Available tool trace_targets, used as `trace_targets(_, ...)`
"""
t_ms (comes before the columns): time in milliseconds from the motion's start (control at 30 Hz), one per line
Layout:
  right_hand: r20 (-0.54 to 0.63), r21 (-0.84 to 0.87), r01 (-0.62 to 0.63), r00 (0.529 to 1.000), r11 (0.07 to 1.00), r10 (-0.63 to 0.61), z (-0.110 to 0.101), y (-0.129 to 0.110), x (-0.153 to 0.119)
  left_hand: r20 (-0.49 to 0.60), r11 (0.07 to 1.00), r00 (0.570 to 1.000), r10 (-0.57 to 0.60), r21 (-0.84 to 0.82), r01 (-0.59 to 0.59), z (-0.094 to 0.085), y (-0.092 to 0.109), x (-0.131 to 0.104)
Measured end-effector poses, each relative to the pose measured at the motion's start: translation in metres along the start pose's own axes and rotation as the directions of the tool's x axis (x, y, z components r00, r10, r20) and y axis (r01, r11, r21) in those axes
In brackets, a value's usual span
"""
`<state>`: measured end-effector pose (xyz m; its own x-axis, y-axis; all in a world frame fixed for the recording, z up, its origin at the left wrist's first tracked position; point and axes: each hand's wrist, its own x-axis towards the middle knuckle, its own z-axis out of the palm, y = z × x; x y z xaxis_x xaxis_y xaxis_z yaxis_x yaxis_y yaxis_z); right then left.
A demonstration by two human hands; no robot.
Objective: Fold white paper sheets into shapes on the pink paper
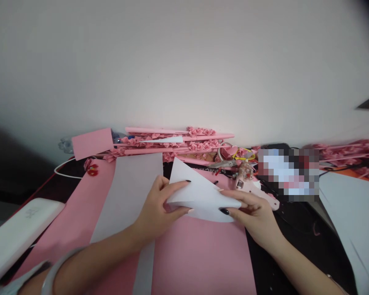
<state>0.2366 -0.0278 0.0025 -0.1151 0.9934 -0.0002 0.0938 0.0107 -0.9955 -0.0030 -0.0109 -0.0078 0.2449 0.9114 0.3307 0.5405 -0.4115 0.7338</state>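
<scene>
A piece of white paper [199,196], partly folded over on itself, is held up between both hands above a pink sheet [203,254]. My left hand [160,200] pinches its left side, thumb below and fingers on top. At the right corner, my right hand [252,209] grips the paper between thumb and fingers. The paper bulges open along its lower fold, and its pointed tip rises at the upper left. Under my left forearm lie a larger white sheet [132,180] and another pink sheet [95,196].
Rolled pink paper sticks with folded pink flowers [203,145] lie along the wall. Scissors [224,163] and a pale pink glue gun [255,190] sit beyond my right hand. A white box-like device [21,233] stands at left; white sheets [353,213] lie at right.
</scene>
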Motion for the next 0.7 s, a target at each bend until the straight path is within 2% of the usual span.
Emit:
trace_targets(67,-0.007,0.010,0.028,1.000,1.000,-0.028,-0.001,0.000,-0.001,-0.080,0.990,0.989,0.122,0.086,-0.115,-0.001,0.000,0.001)
trace_targets(133,-0.001,0.039,0.037,0.999,0.999,-0.037,-0.002,0.000,-0.003,-0.098,0.962,0.962,0.254,0.126,-0.241,-0.004,0.002,0.003)
trace_targets(233,0.004,0.104,0.026,1.000,0.994,-0.026,-0.004,-0.001,-0.004,-0.023,0.909,0.908,0.417,0.012,-0.417,-0.011,0.006,0.005)
trace_targets(300,0.015,0.138,0.020,1.000,0.990,-0.022,-0.005,-0.003,-0.006,0.016,0.890,0.892,0.451,-0.079,-0.449,-0.016,0.010,0.005)
trace_targets(333,0.027,0.144,0.026,0.999,0.989,-0.031,-0.006,-0.004,-0.007,0.030,0.895,0.898,0.438,-0.102,-0.433,-0.019,0.013,0.005)
trace_targets(433,0.073,0.060,0.083,0.994,0.995,-0.087,-0.008,-0.013,-0.009,0.073,0.934,0.938,0.340,-0.147,-0.327,-0.028,0.023,0.004)
trace_targets(533,0.101,-0.115,0.179,0.981,0.977,-0.167,-0.009,-0.027,-0.011,0.134,0.970,0.986,0.096,-0.235,-0.062,-0.035,0.032,0.006)
trace_targets(600,0.127,-0.174,0.204,0.975,0.963,-0.184,-0.009,-0.035,-0.010,0.222,0.933,0.973,-0.065,-0.332,0.138,-0.036,0.035,0.008)
trace_targets(700,0.180,-0.172,0.147,0.977,0.974,-0.116,-0.009,-0.040,-0.007,0.395,0.791,0.894,-0.212,-0.467,0.395,-0.031,0.037,0.009)
